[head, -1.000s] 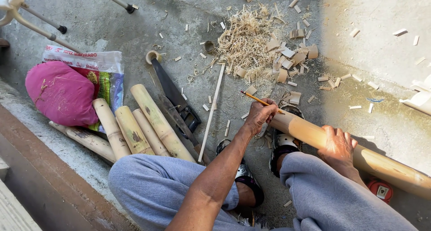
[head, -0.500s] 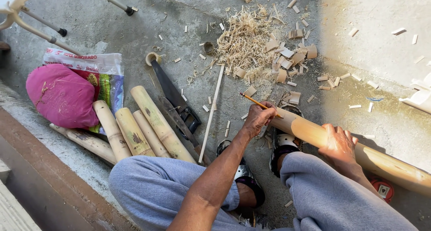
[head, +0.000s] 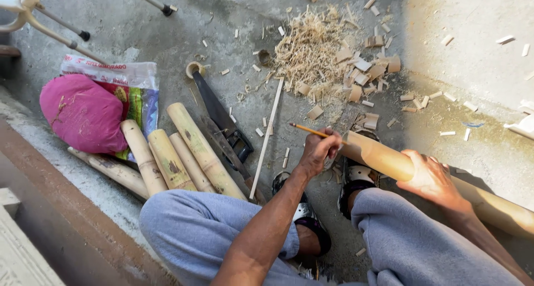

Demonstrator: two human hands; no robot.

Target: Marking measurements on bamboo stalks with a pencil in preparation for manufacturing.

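My left hand (head: 318, 150) is shut on a yellow pencil (head: 309, 131), with its tip at the cut end of a long bamboo pole (head: 384, 159). The pole lies slanted across my right leg and runs off to the lower right. My right hand (head: 429, 177) presses down on top of it, a little way back from the end. My sandalled feet (head: 356, 177) rest on the concrete under the pole's end.
Several cut bamboo pieces (head: 186, 152) lie at left beside a pink bundle (head: 83, 113) on a printed bag. A hand saw (head: 219, 116) and a thin wooden strip (head: 266, 138) lie in the middle. A pile of shavings and chips (head: 322, 52) is ahead. Metal legs (head: 55, 33) stand at top left.
My left hand with the pencil has shifted very slightly at the pole's end. My right hand and the pole stay put.
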